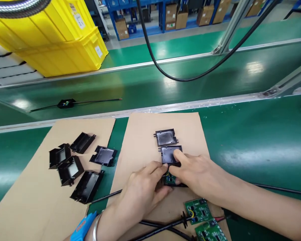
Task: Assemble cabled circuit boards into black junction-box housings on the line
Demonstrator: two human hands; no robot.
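Observation:
A small green circuit board [170, 179] with dark edging lies between my hands on the cardboard, partly hidden by my fingers. My left hand [143, 185] closes on its left side, fingertips near a yellow wire. From the other side my right hand [199, 174] curls its fingers round the board. Its upper fingers also touch the near edge of a shallow black plastic case [168, 154]. A second black case [166, 137] lies just beyond. Black cable [106, 196] runs in from the left under my left hand, and another length [278, 189] extends right beyond my right forearm.
Two more green boards [198, 211] with black cables lie close to me. Several black cases [86, 186] are scattered on the left cardboard [32, 187]. A cabled black case [66, 103] lies beyond the metal rail [150, 110]. Yellow bins [70, 53] stand back left; a cable [180, 79] hangs overhead.

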